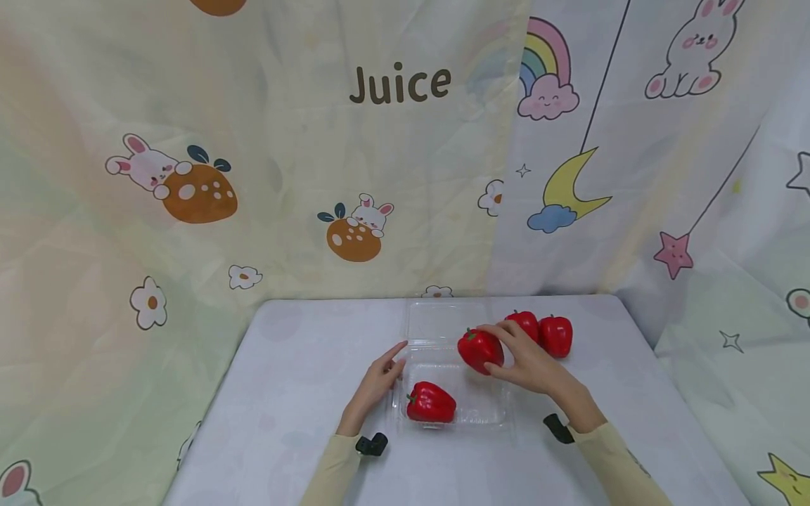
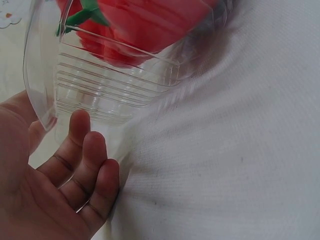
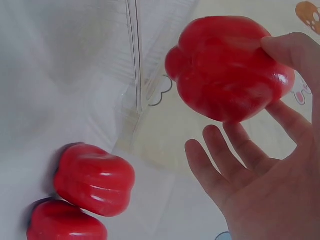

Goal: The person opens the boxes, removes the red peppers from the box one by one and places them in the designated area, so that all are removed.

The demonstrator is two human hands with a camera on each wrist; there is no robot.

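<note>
My right hand [image 1: 528, 358] grips a red bell pepper [image 1: 479, 350] between thumb and fingers, above the right part of a clear plastic clamshell box [image 1: 481, 414]. In the right wrist view, the remaining fingers of that hand spread loosely below the held pepper [image 3: 225, 70]. Another red bell pepper [image 1: 432, 403] lies on its side in the box's front left, its green stem pointing left. At the box's left edge, my left hand [image 1: 377, 379] holds the rim with thumb and index finger; its other fingers [image 2: 95, 150] are loosely bent beside the ribbed wall.
Two more red peppers, one nearer [image 1: 556, 336] and one partly hidden by the right hand [image 1: 522, 323], sit on the white-covered table [image 1: 304, 393] right of the box. The clear lid [image 1: 436, 320] lies folded back toward a printed curtain [image 1: 285, 161].
</note>
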